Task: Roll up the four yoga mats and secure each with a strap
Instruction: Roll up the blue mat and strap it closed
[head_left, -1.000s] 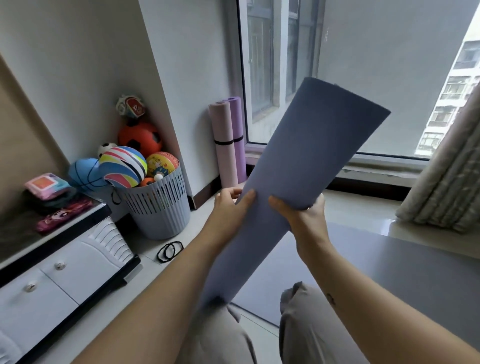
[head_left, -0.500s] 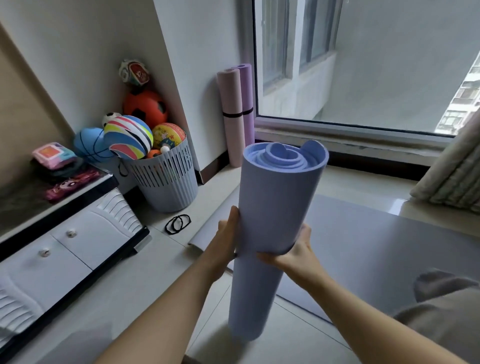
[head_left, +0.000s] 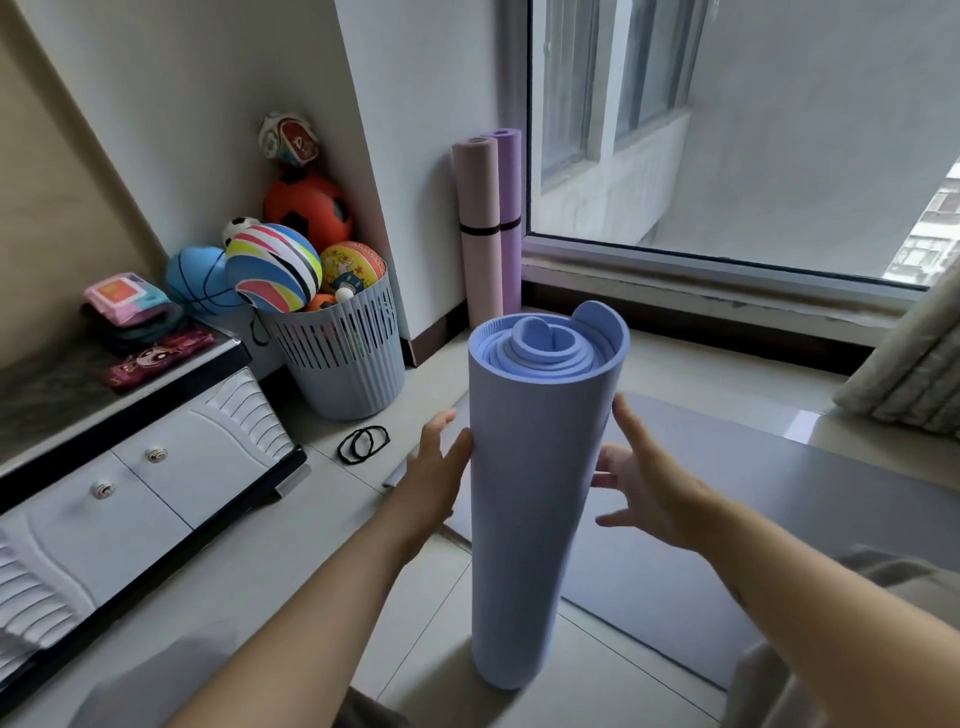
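Because the blue mat (head_left: 524, 499) stands on end on the floor tiles (head_left: 291, 561), its coils can be squared against the ground, and I judge that to be the reason for the upright placing: the top shows the inner turns sitting proud of the outer wrap, one tab of the outer edge rising above the rest. The roll leans very slightly and carries no strap.

My left hand (head_left: 434, 480) lies with the palm and thumb against the left flank of the roll at about mid-height, fingers extended rather than wrapped. My right hand (head_left: 641, 486) is spread on the opposite flank, thumb up against the mat, fingers splayed and partly clear of it. Neither grip is closed; both are open, steadying the roll between them rather than clasping it. Both forearms reach forward and inward from the lower edge of the view.

Two black straps (head_left: 363, 444) lie on the floor just left of the roll, near the slatted basket (head_left: 345, 364) of balls. A grey mat (head_left: 779, 525) lies flat behind and to the right. In the corner by the window, a pink mat (head_left: 477, 228) and a purple mat (head_left: 510, 218) stand rolled and banded. By my judgement two are finished, one awaits its strap, one remains unrolled.
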